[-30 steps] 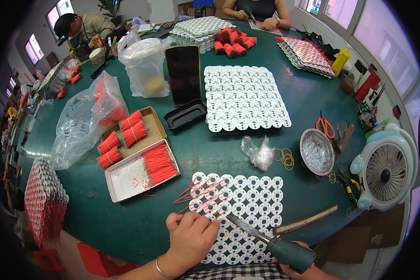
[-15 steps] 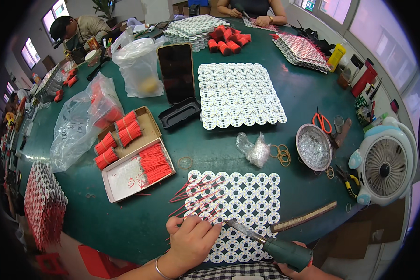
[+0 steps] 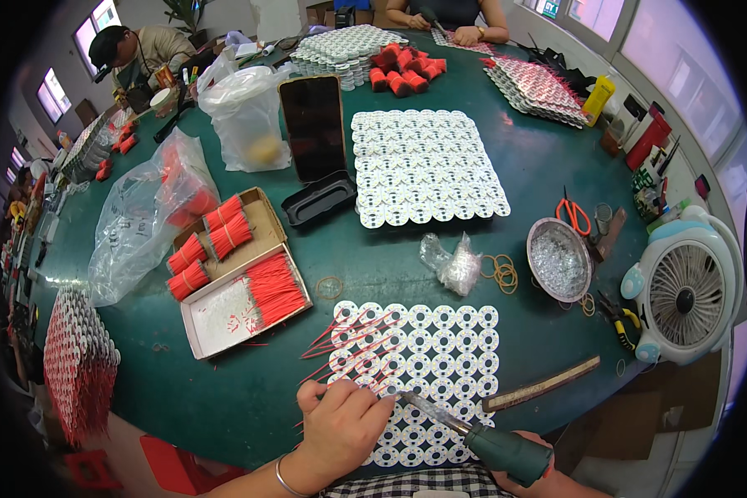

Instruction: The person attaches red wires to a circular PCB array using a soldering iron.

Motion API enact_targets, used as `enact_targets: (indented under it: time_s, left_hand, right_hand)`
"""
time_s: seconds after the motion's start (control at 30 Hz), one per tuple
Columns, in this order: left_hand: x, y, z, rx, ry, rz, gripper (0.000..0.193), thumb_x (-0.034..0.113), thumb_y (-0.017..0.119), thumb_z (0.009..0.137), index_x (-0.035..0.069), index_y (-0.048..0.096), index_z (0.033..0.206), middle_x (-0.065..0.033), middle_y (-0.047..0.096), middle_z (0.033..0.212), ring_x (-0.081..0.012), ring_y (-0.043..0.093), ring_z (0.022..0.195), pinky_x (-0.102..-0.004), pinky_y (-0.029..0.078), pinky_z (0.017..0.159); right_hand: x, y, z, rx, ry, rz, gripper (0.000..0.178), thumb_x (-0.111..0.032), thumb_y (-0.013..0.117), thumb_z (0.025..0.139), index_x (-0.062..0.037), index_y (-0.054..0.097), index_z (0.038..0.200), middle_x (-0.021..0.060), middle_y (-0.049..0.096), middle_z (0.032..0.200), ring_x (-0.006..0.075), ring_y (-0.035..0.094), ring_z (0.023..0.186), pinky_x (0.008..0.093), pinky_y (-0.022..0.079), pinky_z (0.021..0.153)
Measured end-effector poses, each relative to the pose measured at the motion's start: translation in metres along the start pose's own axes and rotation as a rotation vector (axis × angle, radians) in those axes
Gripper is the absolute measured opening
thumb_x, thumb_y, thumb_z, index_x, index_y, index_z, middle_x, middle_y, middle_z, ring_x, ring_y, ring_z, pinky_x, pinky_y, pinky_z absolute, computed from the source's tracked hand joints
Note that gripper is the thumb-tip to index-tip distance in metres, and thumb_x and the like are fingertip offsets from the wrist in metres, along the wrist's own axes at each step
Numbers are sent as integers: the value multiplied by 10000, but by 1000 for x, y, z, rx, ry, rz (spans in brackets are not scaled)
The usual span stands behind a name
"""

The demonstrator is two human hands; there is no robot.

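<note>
A sheet of round white LED circuit boards [image 3: 444, 340] lies on the table in front of me, with thin red wires [image 3: 358, 342] attached along its left columns and sticking out leftward. My left hand [image 3: 340, 422] rests over the sheet's lower left, thumb and forefinger pinched at a board. A bit of red shows beside that hand; the wire inside the pinch is mostly hidden by the fingers. My right hand [image 3: 529, 440] grips a soldering iron [image 3: 506, 451] by its dark green handle. The iron's tip meets the board right beside my left fingertips.
Left stands a cardboard box [image 3: 295, 311] of red wires and bundles. A stack of board sheets [image 3: 427, 166], a phone [image 3: 313, 129] and a black tray [image 3: 319, 199] are beyond. Right are a metal bowl [image 3: 559, 292], a wooden strip [image 3: 541, 383], pliers [image 3: 621, 322] and a fan [image 3: 685, 290].
Almost nothing differs. The soldering iron's handle has shifted very slightly left and down, its tip staying at the same board. My left hand keeps its place.
</note>
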State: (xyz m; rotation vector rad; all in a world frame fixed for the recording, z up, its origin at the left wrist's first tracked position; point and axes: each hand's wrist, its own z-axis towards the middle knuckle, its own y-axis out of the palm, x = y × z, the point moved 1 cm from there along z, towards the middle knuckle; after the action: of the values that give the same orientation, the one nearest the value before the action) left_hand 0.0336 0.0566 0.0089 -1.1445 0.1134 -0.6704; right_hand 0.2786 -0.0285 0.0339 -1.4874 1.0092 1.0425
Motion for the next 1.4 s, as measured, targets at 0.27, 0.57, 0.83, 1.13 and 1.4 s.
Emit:
enact_targets:
  time_s: [0.27,0.57,0.83,1.13,1.4]
  left_hand:
    - [-1,-1,-1,-55,-47,-26,123,158,636,657,207,640,770,92,498,693,-87,477,726,-364,242,743]
    - [-14,-11,18,-84,-22,-108,179,136,625,659,192,652,827,84,506,723,-98,475,753,-356,252,750]
    - [-20,-1,24,-168,39,-17,186,150,577,697,181,646,867,68,504,750,-106,474,780,-360,258,790]
    - [-19,-2,31,-169,89,31,124,147,562,700,185,621,802,54,475,721,-110,469,777,-366,255,793]
    - [-17,-5,34,-230,113,66,65,139,558,693,186,586,728,46,451,692,-118,466,762,-383,267,796]
  right_hand:
    - [-12,-5,24,-77,-322,-285,234,-112,615,787,-20,611,1002,118,631,962,270,613,848,341,463,750]
    - [7,-5,15,95,-205,-263,284,-70,678,734,18,573,983,150,624,959,228,616,857,320,476,732]
    - [6,0,23,48,-219,-125,471,-32,702,690,58,471,1090,151,598,972,194,582,856,301,465,750]
    - [10,2,22,30,-191,-99,486,-36,705,685,51,470,1102,148,603,971,187,584,860,308,473,755]
    - [33,-3,7,102,-203,-216,325,-95,644,777,21,535,1060,129,622,924,189,601,746,285,473,661]
